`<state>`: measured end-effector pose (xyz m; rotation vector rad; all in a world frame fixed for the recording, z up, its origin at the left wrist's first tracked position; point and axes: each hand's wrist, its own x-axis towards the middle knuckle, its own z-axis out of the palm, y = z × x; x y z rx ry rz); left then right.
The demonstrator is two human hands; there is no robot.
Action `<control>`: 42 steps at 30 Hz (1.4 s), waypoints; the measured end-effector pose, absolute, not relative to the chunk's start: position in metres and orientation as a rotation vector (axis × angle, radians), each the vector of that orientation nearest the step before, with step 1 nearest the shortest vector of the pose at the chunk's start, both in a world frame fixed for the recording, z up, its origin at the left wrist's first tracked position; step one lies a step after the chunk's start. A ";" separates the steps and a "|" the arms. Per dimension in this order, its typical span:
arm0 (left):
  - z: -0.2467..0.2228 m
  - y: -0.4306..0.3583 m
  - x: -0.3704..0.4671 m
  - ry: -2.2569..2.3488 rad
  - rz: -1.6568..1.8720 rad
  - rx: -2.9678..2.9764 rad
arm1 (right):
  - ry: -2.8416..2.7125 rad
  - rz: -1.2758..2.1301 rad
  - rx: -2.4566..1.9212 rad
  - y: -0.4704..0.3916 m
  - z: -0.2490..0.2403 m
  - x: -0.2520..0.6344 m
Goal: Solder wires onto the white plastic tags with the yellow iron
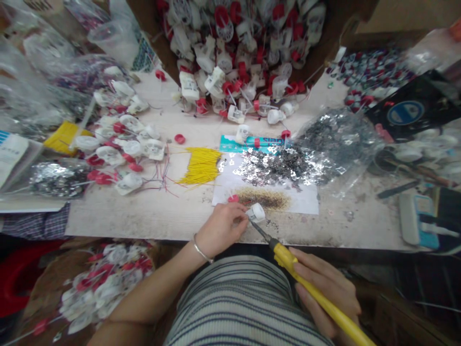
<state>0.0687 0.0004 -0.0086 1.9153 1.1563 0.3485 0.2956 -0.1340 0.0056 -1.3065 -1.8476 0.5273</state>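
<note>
My left hand (pixel 225 223), with a bangle at the wrist, pinches a small white plastic part (pixel 256 212) near the table's front edge. A red piece (pixel 233 198) shows just above its fingers. My right hand (pixel 326 288) is wrapped round a yellow-handled soldering iron (pixel 309 288), whose metal tip meets the lower left side of the white part. Behind the hands lies a white sheet (pixel 309 204) with a brown, grainy patch (pixel 264 198) and a heap of small shiny metal pieces (pixel 277 166). A bundle of yellow wires (pixel 201 166) lies left of the sheet.
A large box (pixel 340 29) of white and red parts stands at the back. More such parts (pixel 122 149) with wires lie at left, and others (pixel 104 283) below the table. At right are a plastic bag of metal pieces (pixel 338 139) and a white-and-blue device (pixel 418 221).
</note>
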 end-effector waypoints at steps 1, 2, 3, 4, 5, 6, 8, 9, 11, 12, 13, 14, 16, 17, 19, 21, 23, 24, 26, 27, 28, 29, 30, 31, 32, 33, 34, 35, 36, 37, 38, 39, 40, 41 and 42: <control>-0.009 0.001 0.068 1.157 0.340 1.915 | -1.852 0.527 -1.311 -0.134 0.005 0.295; -0.009 0.001 0.068 1.160 0.329 1.916 | -1.858 0.527 -1.310 -0.133 0.005 0.295; -0.008 0.001 0.068 1.167 0.320 1.921 | -1.867 0.527 -1.307 -0.133 0.006 0.295; -0.007 0.001 0.069 1.174 0.311 1.926 | -1.875 0.526 -1.306 -0.133 0.008 0.294; -0.006 0.002 0.069 1.180 0.304 1.932 | -1.897 0.526 -1.301 -0.132 0.009 0.294; -0.006 0.002 0.069 1.184 0.298 1.940 | -1.923 0.519 -1.290 -0.131 0.011 0.294; -0.005 0.003 0.070 1.188 0.287 1.961 | -1.967 0.497 -1.270 -0.129 0.015 0.294; -0.006 0.003 0.070 1.186 0.282 1.974 | -1.981 0.490 -1.265 -0.128 0.017 0.295; -0.008 0.003 0.070 1.177 0.280 1.996 | -2.001 0.491 -1.246 -0.128 0.020 0.296; -0.009 0.003 0.070 1.172 0.286 2.003 | -2.000 0.495 -1.234 -0.128 0.021 0.297; -0.010 0.003 0.070 1.168 0.292 2.005 | -1.993 0.501 -1.223 -0.128 0.020 0.298; -0.011 0.004 0.070 1.166 0.293 2.005 | -1.960 0.494 -1.216 -0.129 0.019 0.298; -0.009 0.004 0.070 1.168 0.277 1.999 | -1.819 0.459 -1.246 -0.128 0.014 0.294; -0.008 0.005 0.070 1.168 0.260 1.996 | -1.727 0.424 -1.259 -0.125 0.009 0.291; -0.004 0.006 0.071 1.168 0.230 1.992 | -1.574 0.339 -1.247 -0.116 -0.001 0.280; -0.002 0.007 0.072 1.168 0.219 1.997 | -1.530 0.319 -1.241 -0.101 -0.013 0.266; -0.002 0.007 0.072 1.171 0.217 2.007 | -1.509 0.443 -1.260 -0.084 -0.025 0.252; -0.002 0.007 0.072 1.172 0.217 2.015 | -1.496 0.448 -1.245 -0.076 -0.031 0.246; -0.003 0.007 0.072 1.180 0.210 2.027 | -1.497 0.361 -1.192 -0.062 -0.041 0.236; -0.002 0.007 0.071 1.178 0.199 2.032 | -1.533 0.345 -1.188 -0.057 -0.046 0.232; -0.002 0.006 0.071 1.172 0.192 2.035 | -1.559 0.333 -1.197 -0.053 -0.049 0.230; 0.000 0.006 0.069 1.165 0.191 2.039 | -1.580 0.333 -1.217 -0.051 -0.051 0.228; 0.001 0.005 0.068 1.156 0.200 2.046 | -1.575 0.331 -1.245 -0.050 -0.052 0.227; 0.003 0.003 0.067 1.146 0.226 2.062 | -1.554 0.316 -1.261 -0.050 -0.051 0.226; 0.005 0.002 0.065 1.141 0.270 2.091 | -1.529 0.295 -1.260 -0.050 -0.049 0.226; 0.006 0.000 0.064 1.141 0.323 2.131 | -1.507 0.278 -1.248 -0.051 -0.047 0.225; 0.007 -0.002 0.063 1.143 0.371 2.174 | -1.491 0.267 -1.228 -0.052 -0.043 0.225; 0.008 -0.003 0.062 1.137 0.400 2.212 | -1.480 0.266 -1.205 -0.053 -0.040 0.225; 0.009 -0.004 0.062 1.118 0.410 2.237 | -1.478 0.279 -1.184 -0.053 -0.036 0.224; 0.010 -0.005 0.060 1.089 0.404 2.243 | -1.484 0.309 -1.168 -0.053 -0.034 0.224; 0.011 -0.005 0.057 1.059 0.389 2.230 | -1.490 0.344 -1.155 -0.052 -0.031 0.223; 0.013 -0.005 0.052 1.040 0.372 2.206 | -1.493 0.374 -1.142 -0.052 -0.030 0.223; 0.016 -0.004 0.045 1.050 0.359 2.179 | -1.495 0.397 -1.131 -0.050 -0.029 0.224; 0.020 -0.003 0.034 1.100 0.348 2.151 | -1.485 0.412 -1.130 -0.049 -0.030 0.225; 0.025 -0.003 0.019 1.192 0.323 2.123 | -1.463 0.410 -1.132 -0.048 -0.031 0.227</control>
